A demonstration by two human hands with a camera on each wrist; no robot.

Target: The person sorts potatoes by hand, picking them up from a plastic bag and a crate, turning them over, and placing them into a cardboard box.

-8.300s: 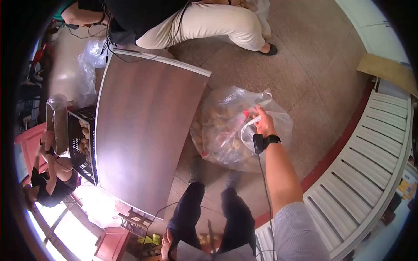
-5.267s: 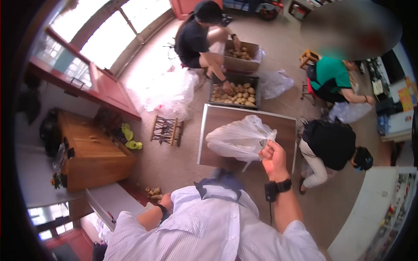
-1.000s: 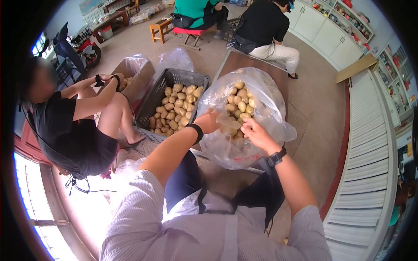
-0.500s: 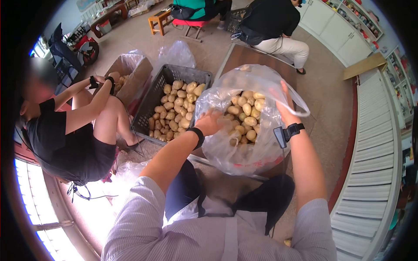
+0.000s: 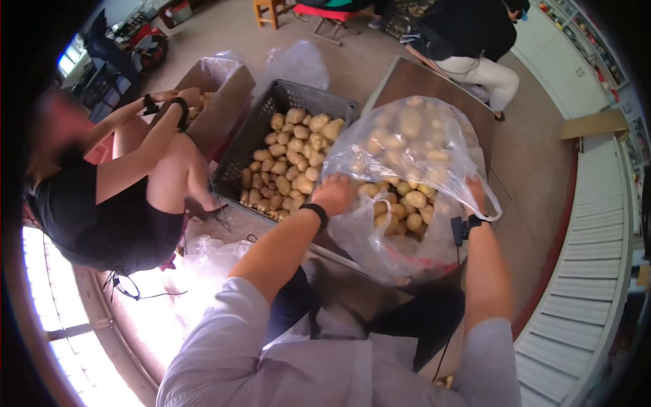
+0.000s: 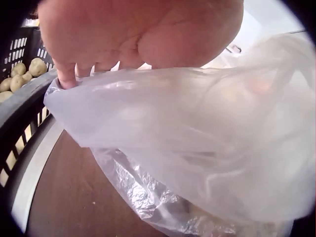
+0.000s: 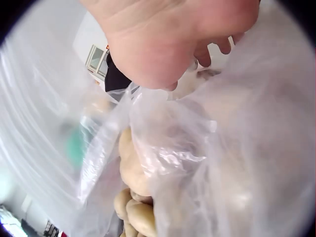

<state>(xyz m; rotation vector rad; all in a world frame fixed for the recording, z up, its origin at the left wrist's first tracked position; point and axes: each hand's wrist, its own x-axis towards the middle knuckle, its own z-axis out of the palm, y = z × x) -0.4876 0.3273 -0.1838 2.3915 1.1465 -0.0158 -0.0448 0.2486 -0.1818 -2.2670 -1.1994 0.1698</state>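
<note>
A clear plastic bag (image 5: 400, 142) of potatoes (image 5: 408, 207) stands on a brown board, its mouth spread towards the wearer. My left hand (image 5: 334, 195) grips the bag's left edge, beside the black crate; in the left wrist view the fingers of that hand (image 6: 140, 34) bend over the plastic (image 6: 148, 113). On the bag's right side, near a looped handle, my right hand (image 5: 477, 197) holds the plastic. In the right wrist view the curled fingers of that hand (image 7: 173, 44) are partly hidden, with potatoes (image 7: 140, 217) below.
A black crate (image 5: 234, 152) of potatoes adjoins the bag's left side. Beyond it are a cardboard box (image 5: 227, 102) and a seated person (image 5: 102, 210). Another person (image 5: 464, 30) sits behind the board (image 5: 407, 81). White slatted panel (image 5: 600, 224) runs along the right.
The right hand has come down from its raised position with the bag's edge. Plastic at the back now covers more of the potatoes. My left hand stays at the left edge.
</note>
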